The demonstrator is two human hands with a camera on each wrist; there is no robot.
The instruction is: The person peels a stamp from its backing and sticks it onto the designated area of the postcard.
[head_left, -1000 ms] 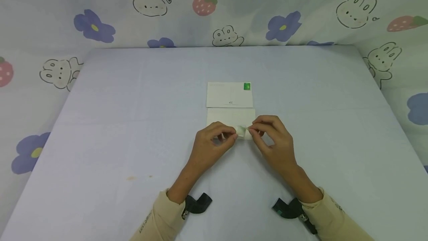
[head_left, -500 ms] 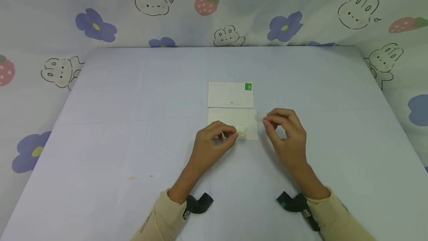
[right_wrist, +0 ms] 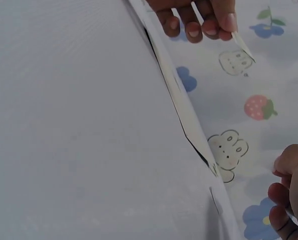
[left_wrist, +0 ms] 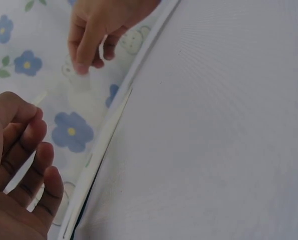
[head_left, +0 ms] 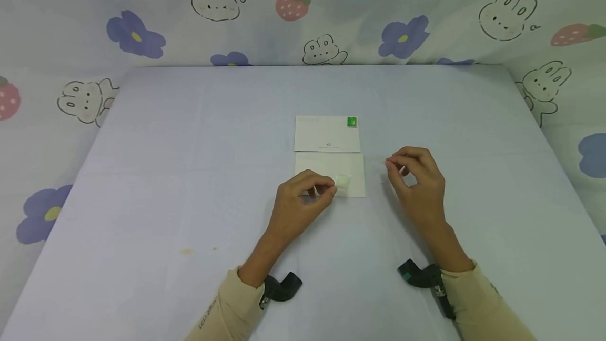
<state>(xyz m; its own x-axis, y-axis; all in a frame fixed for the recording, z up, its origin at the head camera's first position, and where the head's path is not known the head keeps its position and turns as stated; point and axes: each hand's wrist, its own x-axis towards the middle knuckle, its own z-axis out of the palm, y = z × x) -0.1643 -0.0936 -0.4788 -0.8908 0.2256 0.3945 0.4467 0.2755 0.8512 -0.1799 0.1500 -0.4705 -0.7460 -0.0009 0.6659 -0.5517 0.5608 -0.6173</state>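
In the head view my left hand (head_left: 303,199) pinches a small pale square of paper (head_left: 343,183) between thumb and index finger. It is over the lower right part of a blank off-white card (head_left: 326,162). The square appears as a thin sliver (right_wrist: 244,47) in the right wrist view. To the right of the card, raised off the table, my right hand (head_left: 418,188) pinches a thin translucent piece of film (left_wrist: 79,83), seen best in the left wrist view. Just beyond the blank card lies a postcard (head_left: 322,133) bearing a green stamp (head_left: 352,121).
A white cloth (head_left: 165,146) covers the table. A patterned curtain (head_left: 341,9) with rabbits, flowers and strawberries hangs behind its far edge. Black wrist cameras (head_left: 284,287) are strapped at both sleeves. Two faint stains (head_left: 187,251) mark the cloth at the left front.
My right hand has pulled away from the pale square, moving right and farther from me with the translucent film. The left hand has stayed nearly still, holding the square.
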